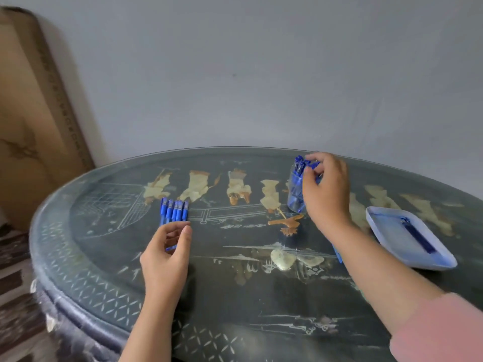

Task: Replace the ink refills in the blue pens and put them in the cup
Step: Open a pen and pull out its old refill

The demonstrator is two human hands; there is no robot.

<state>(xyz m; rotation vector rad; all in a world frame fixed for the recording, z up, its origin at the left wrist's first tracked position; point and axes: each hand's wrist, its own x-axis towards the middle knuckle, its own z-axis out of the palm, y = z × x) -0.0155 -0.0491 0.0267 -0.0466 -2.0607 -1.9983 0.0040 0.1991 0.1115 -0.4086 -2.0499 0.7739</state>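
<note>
Clear plastic, tall and narrow, the cup stands toward the far right of the dark inlaid table, already crowded with standing pens whose caps rise above its rim. That makes it the likeliest thing to go wrong: a light, top-heavy holder on a glossy top would probably tip or slide if pushed sideways, spilling finished pens among the unfinished ones. The right hand reaches out on an extended forearm, wrist bent down, with its fingers curled and pinching at those caps. Blur hides whether it grips one pen or several. Its forearm crosses above a blue piece lying just beside the pale tray, and drawing the arm back low could sweep that piece off or knock the tray, where a dark blue part lies. The remaining row of blue pens lies side by side at the left centre, well apart from the cup. The left hand sits at the row's near end, palm turned inward, with thumb and bent fingers closing on a single pen whose blue end shows between them. A careless pull there could scatter the neat row, and round barrels would likely roll on this slick surface toward the curved edge.
</note>
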